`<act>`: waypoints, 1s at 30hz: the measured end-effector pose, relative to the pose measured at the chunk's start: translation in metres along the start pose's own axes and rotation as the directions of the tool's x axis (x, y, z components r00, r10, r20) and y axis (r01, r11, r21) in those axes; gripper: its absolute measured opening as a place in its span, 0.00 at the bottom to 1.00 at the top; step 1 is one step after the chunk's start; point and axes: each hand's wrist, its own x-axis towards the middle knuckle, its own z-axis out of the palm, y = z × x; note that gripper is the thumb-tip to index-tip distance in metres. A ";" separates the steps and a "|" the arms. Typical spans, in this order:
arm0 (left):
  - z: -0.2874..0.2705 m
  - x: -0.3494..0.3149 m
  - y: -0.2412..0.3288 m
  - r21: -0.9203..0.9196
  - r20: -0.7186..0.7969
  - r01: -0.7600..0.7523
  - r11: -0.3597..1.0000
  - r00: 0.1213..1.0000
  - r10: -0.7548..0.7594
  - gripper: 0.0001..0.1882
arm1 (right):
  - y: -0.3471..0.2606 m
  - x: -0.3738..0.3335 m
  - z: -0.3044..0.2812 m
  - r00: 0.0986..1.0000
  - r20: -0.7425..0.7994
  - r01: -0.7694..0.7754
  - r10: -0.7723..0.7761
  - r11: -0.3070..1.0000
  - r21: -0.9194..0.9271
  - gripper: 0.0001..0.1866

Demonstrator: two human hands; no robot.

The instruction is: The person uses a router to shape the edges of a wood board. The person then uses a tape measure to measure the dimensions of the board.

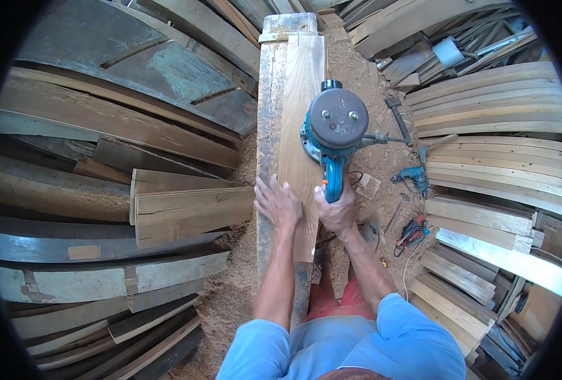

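A long wooden board (301, 114) lies lengthwise on a worn, narrow workbench (269, 126). On the board's right side stands a blue power router (338, 117) with a round dark top. My right hand (337, 210) is closed round its rear handle, beside a small orange button. My left hand (278, 201) rests on the board's left edge, fingers spread, holding nothing. The router's underside and its contact with the wood are hidden from above. A metal rod with a knob (373, 140) sticks out from the router's right side.
Stacked planks (195, 212) crowd the left, and curved boards (490, 107) fill the right. On the sawdust-covered floor (357, 69) to the right lie a hammer (399, 120), a blue drill (413, 180) and a red-and-black corded tool (413, 233).
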 end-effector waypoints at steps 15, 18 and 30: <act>-0.010 -0.004 0.004 -0.028 0.017 0.077 0.997 0.997 -0.077 0.25 | 0.019 0.042 0.041 0.994 -0.089 0.064 -0.060 0.997 0.037 0.21; -0.012 -0.003 0.005 -0.032 0.025 0.066 0.997 0.998 -0.066 0.25 | 0.022 0.057 0.045 0.993 -0.102 0.064 -0.057 0.995 0.070 0.19; -0.015 -0.002 0.004 -0.044 0.055 0.073 0.996 0.996 -0.071 0.27 | 0.029 0.102 0.052 0.977 -0.119 0.186 -0.176 0.979 0.079 0.19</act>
